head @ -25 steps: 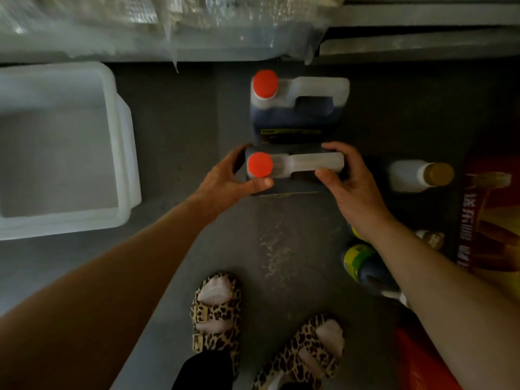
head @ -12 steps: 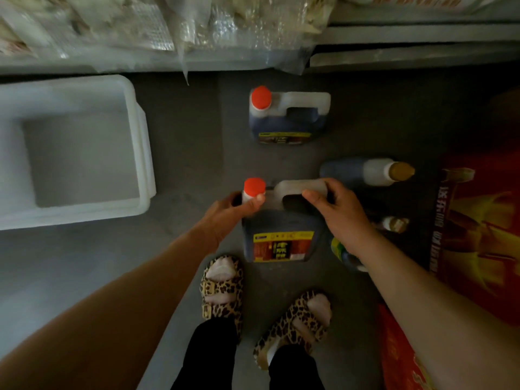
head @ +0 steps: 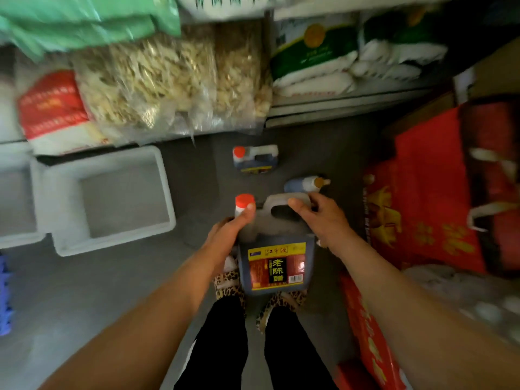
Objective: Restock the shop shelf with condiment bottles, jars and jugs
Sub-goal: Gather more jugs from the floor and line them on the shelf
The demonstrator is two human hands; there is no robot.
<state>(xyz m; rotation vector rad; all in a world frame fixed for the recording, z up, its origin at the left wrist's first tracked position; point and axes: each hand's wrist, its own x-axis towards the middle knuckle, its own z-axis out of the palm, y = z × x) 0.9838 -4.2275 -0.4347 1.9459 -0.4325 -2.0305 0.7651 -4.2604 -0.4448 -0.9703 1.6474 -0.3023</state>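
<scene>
Carrying is the step in hand: the vinegar jug (head: 277, 260) hangs clear of the floor, right hand (head: 320, 218) curled round its handle, left hand (head: 228, 235) gripping the neck (thumb by the red cap (head: 244, 200)). Next, it needs raising onto the shelf (head: 346, 104).

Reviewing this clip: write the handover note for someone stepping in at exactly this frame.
Left hand grips the neck of the held jug below its red cap; right hand grips its handle.
The held jug is lifted off the floor, label towards the camera.
A second jug stands on the floor by the shelf; a bottle lies on the floor near it.
Done: one jug picked up.
Left: shelve it, then the second jug and the bottle.
</scene>
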